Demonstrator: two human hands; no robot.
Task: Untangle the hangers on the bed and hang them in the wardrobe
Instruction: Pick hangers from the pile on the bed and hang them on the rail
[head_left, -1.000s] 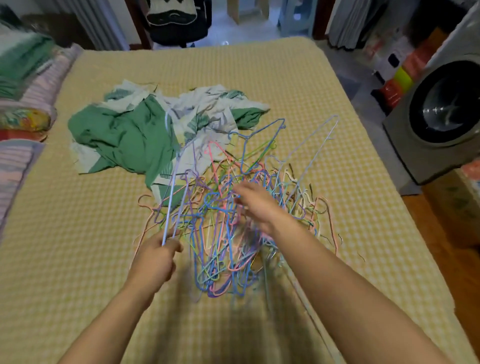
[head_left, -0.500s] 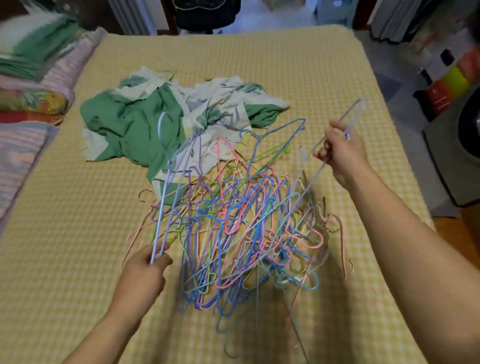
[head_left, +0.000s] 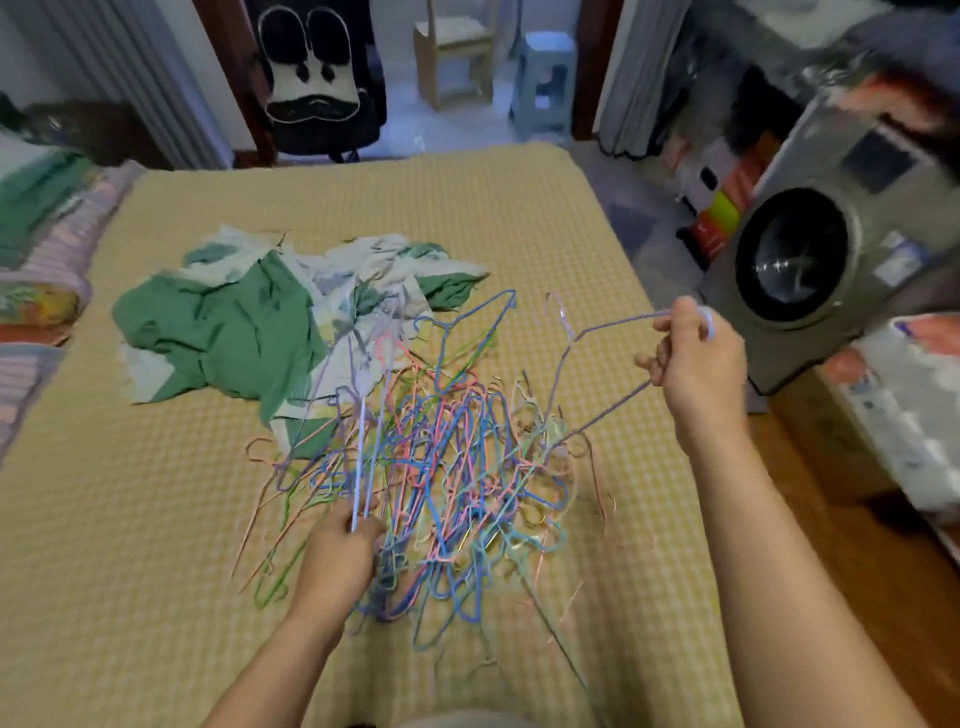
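A tangled heap of thin wire hangers (head_left: 447, 467) in blue, pink, green and lilac lies on the yellow checked bed (head_left: 130, 519). My left hand (head_left: 340, 556) is closed on the lower end of pale blue and lilac hangers (head_left: 363, 426) that stand up out of the heap's left side. My right hand (head_left: 696, 358) is raised to the right of the heap and grips a lilac hanger (head_left: 597, 358); its hook points left and one arm still runs down into the tangle. No wardrobe is in view.
A green and white crumpled cloth (head_left: 244, 322) lies behind the heap. Folded bedding (head_left: 36, 270) is stacked at the left edge. A grey washing machine (head_left: 831, 244) stands right of the bed, boxes beside it. A dark chair (head_left: 311, 88) and stool (head_left: 545, 78) stand beyond.
My right hand left the middle of the heap, took a lilac hanger and pulled it up to the right. My left hand shifted right, closer to the heap, still holding its hangers.
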